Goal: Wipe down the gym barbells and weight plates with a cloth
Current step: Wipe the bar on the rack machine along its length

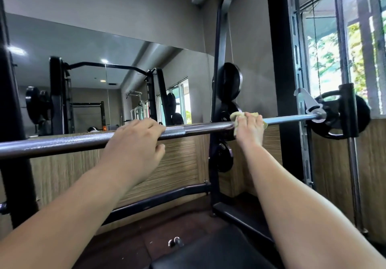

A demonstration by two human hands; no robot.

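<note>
- Barbell (83, 143) lies level across the rack (281, 70), with the mirror (104, 80) behind it.
- Left hand (133, 143): fingers hooked over the top of the bar, thumb tucked under, gripping it.
- Right hand (249, 129) is further along, fingers curled round the yellowish cloth (237, 115), clamping it onto the bar.
- Weight plate (334, 126) sits on the bar's right end, well apart from the cloth.
- Stored plates (229, 84) hang just behind my right hand.

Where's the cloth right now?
Head view, right of centre: the cloth is pressed on the barbell under the right hand, left of the loaded weight plate.
</note>
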